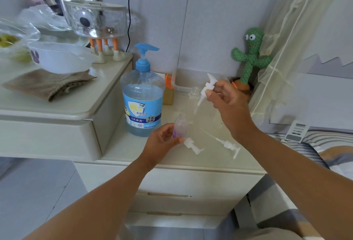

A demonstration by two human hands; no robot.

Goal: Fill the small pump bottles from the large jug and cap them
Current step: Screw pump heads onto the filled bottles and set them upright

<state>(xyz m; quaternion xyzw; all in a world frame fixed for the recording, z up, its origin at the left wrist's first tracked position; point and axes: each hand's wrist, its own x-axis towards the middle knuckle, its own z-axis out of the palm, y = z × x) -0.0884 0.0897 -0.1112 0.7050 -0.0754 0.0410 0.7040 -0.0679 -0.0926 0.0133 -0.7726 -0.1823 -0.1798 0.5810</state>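
Observation:
The large jug point(142, 104) of blue liquid with a blue pump stands on the low cabinet top point(133, 150). My left hand point(162, 140) holds a small clear bottle point(180, 125) with a purple label, upright and uncapped, just right of the jug. My right hand point(227, 98) pinches a white pump cap point(207, 87) in the air, its tube slanting down-left above the bottle. Two more white pump caps point(192, 145) point(228, 145) lie on the cabinet. Another clear uncapped bottle point(193, 98) stands behind, and a third, fainter one point(219, 117) sits under my right wrist.
A clear plastic box point(184, 85) stands at the back by the wall, a green cactus toy point(250, 58) to its right. On the higher dresser at left sit a white bowl point(61, 57) and a brown cloth point(49, 84). A bed point(324, 144) is on the right.

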